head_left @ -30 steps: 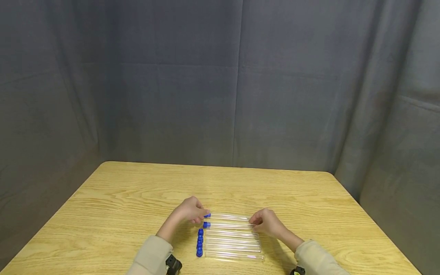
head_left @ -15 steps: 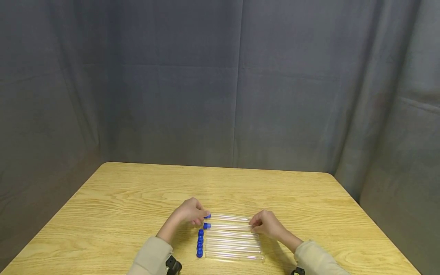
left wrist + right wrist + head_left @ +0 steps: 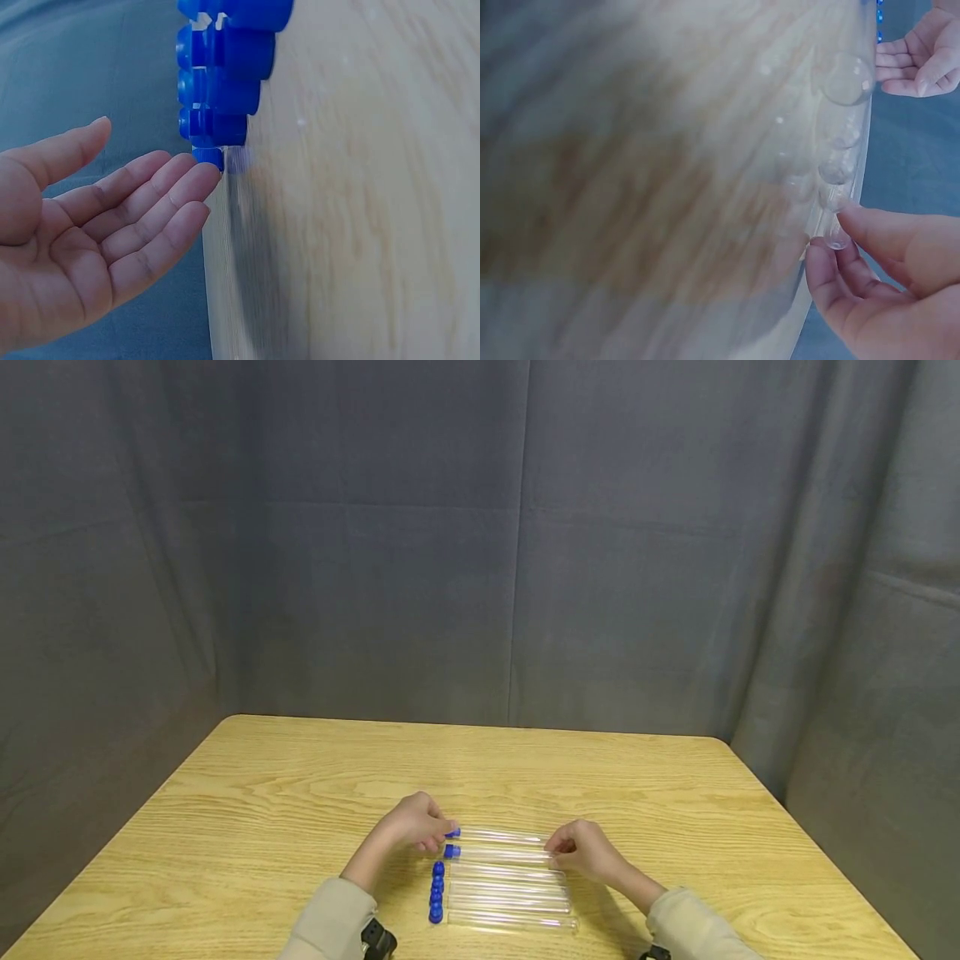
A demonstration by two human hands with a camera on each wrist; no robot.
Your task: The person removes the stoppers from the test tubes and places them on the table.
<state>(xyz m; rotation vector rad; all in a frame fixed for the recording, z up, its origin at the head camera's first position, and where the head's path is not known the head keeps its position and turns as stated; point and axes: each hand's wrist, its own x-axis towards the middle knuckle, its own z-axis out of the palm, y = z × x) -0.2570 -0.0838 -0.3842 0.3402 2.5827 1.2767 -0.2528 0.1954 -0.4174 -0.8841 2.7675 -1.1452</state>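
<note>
Clear test tubes (image 3: pixel 510 893) lie side by side on the table, rounded ends toward the right. The two farthest carry blue caps; one of these capped tubes (image 3: pixel 502 854) lies just nearer than the other. My left hand (image 3: pixel 416 821) is at the farthest tube's blue cap (image 3: pixel 453 832), its fingers extended and its thumb held well apart in the left wrist view. With thumb and fingertips, my right hand (image 3: pixel 889 277) pinches the rounded end of a test tube (image 3: pixel 837 238) among the far ones. Loose blue caps (image 3: pixel 437 893) stand in a row by the nearer tubes' left ends.
The wooden table (image 3: pixel 300 777) reaches back to a grey curtain (image 3: pixel 375 610), which also hangs along both sides. Black wrist cameras (image 3: pixel 377 938) sit at both sleeves. Bare tabletop shows beyond and on either side of the tubes.
Hardly anything differs. Both hands stay at the far tubes, and the tubes and caps keep their places.
</note>
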